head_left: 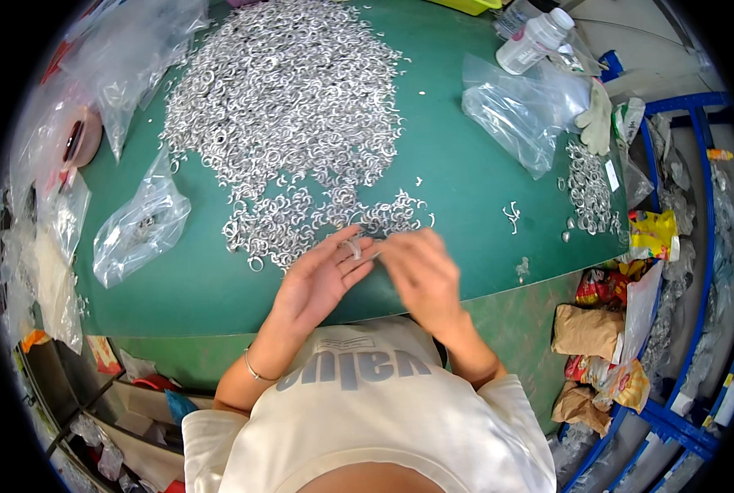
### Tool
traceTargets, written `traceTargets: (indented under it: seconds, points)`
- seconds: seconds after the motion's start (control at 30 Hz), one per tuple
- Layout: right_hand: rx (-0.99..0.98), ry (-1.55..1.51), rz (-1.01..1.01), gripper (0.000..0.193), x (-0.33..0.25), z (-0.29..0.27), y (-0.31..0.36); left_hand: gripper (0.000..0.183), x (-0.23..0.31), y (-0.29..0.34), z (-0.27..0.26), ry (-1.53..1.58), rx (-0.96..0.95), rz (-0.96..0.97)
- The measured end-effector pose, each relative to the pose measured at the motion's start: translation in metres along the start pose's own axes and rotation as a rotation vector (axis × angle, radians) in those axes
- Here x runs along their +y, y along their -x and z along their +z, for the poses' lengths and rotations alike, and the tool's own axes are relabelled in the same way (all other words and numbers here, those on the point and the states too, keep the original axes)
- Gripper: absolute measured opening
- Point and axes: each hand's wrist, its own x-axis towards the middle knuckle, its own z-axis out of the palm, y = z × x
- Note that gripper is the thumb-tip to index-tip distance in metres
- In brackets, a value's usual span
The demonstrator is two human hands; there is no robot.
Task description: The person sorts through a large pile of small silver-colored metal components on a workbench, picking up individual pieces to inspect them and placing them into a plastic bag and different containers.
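Above the near edge of the green bench (465,189), the left hand (322,279) pinches 1 small silver ring (353,246) at its fingertips (right hand (420,275) touching, grip unclear), the ring heap (289,107) lying just beyond.

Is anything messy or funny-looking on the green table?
Not much. The big pile of silver rings is spread loose on the green table, with a few strays lying apart to the right. A white bottle lies tipped on its side at the far edge. The left hand and right hand meet over one ring.
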Motion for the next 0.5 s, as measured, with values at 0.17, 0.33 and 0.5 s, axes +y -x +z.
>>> traceTargets:
  seconds: [0.17,0.33,0.5]
  points:
    - [0.27,0.412,0.372,0.013,0.074,-0.048,0.021,0.027,0.001,0.002,-0.024,-0.048,0.041,0.062]
    - [0.345,0.482,0.488,0.02,0.113,-0.074,0.041,0.026,0.001,0.003,-0.031,-0.077,0.062,0.065]
    - [0.553,0.377,0.707,0.022,0.121,-0.094,0.058,0.028,0.0,0.004,-0.026,-0.133,0.12,0.081]
